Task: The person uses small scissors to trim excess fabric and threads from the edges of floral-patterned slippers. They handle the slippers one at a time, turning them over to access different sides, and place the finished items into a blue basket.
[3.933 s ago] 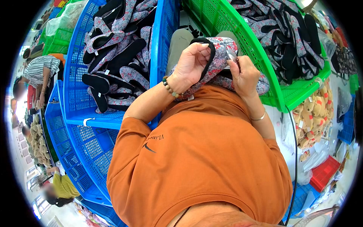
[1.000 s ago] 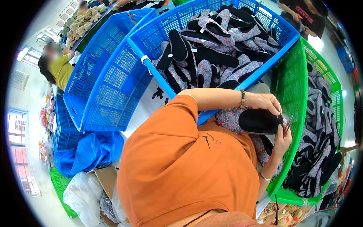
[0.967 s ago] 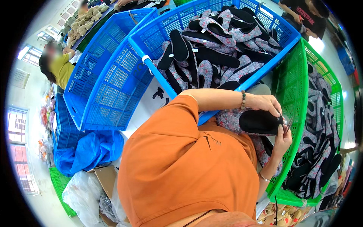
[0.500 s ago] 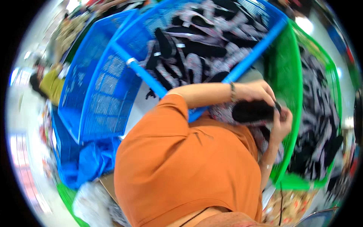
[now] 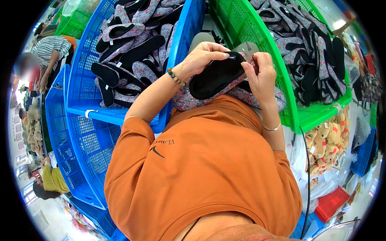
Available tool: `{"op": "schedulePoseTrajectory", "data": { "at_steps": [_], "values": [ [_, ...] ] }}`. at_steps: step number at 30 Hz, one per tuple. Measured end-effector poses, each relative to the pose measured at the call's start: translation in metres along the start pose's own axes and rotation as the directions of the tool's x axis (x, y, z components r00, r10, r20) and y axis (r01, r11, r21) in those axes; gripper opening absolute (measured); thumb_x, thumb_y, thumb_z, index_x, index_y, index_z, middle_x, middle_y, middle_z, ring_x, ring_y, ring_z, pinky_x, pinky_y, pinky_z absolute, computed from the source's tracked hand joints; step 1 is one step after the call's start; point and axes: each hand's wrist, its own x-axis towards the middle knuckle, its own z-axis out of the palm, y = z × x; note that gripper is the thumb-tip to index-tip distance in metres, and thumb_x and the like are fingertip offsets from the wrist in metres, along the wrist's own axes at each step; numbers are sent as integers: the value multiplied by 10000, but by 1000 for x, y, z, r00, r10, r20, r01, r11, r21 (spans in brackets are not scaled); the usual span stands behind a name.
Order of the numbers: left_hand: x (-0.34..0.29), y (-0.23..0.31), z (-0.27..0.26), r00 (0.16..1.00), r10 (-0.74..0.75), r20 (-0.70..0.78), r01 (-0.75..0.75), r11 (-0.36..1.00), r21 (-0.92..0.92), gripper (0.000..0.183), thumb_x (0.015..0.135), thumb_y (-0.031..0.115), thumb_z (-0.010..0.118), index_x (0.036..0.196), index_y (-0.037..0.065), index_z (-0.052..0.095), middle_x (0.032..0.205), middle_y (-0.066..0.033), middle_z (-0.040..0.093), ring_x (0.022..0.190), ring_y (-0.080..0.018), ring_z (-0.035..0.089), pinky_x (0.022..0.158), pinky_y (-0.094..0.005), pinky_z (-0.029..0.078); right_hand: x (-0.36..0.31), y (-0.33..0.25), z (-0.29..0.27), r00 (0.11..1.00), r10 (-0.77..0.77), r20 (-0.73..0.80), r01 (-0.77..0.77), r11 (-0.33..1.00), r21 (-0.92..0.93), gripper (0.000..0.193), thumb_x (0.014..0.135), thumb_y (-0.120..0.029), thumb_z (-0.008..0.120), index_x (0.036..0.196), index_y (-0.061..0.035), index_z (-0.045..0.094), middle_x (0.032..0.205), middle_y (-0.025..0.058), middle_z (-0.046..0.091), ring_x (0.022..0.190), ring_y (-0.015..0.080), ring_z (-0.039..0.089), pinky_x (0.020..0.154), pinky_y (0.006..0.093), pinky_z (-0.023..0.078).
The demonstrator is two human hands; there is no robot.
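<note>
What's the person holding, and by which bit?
A flowery slipper. The left hand pinches the rim at its open end; the right hand is at that end too, but its grip is partly hidden.

A slipper [image 5: 215, 80] is held between the left hand [image 5: 205, 58] and the right hand [image 5: 261, 76]. A second slipper [image 5: 275, 98] seems to be set beneath the grip, though it is partly covered. The grip is flanked on the left by a basket [image 5: 181, 44] and on the right by another basket [image 5: 257, 38], both heaped with slippers [image 5: 134, 50]. Farther left and behind, more baskets [image 5: 90, 150] are placed; behind-right, plush toys [image 5: 327, 140] are piled.
</note>
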Motion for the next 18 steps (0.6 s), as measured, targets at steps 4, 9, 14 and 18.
{"op": "schedulePoseTrajectory", "data": {
  "at_steps": [4,9,14,18],
  "values": [
    [-1,0,9,996,33,-86,-28,998,57,156,813,80,674,949,5,679,866,-37,663,773,-83,592,701,-208,470,-2,-18,-17,999,-23,43,30,987,-158,331,810,-331,688,868,-22,585,775,89,552,635,242,560,539,319,456],
    [0,0,12,997,50,-66,-44,995,92,174,812,104,681,952,1,681,854,-24,650,776,-70,564,692,-200,440,-6,-27,-26,985,88,148,-35,944,-329,304,785,-361,693,781,-65,621,652,47,592,528,218,564,476,318,426],
    [4,-9,4,998,17,-54,-9,989,150,203,853,79,636,1030,-20,651,950,-49,660,826,-86,610,777,-209,492,-6,-25,-25,958,180,224,-53,877,-478,343,780,-373,683,701,-56,577,647,70,578,555,240,557,479,344,398],
    [4,-10,6,998,-32,-61,35,998,44,183,830,100,666,978,-7,670,887,-28,648,784,-79,567,724,-209,442,-8,-21,-21,958,188,214,-60,868,-493,339,786,-370,676,697,-59,573,642,78,572,557,253,559,480,354,397]
  ]
}}
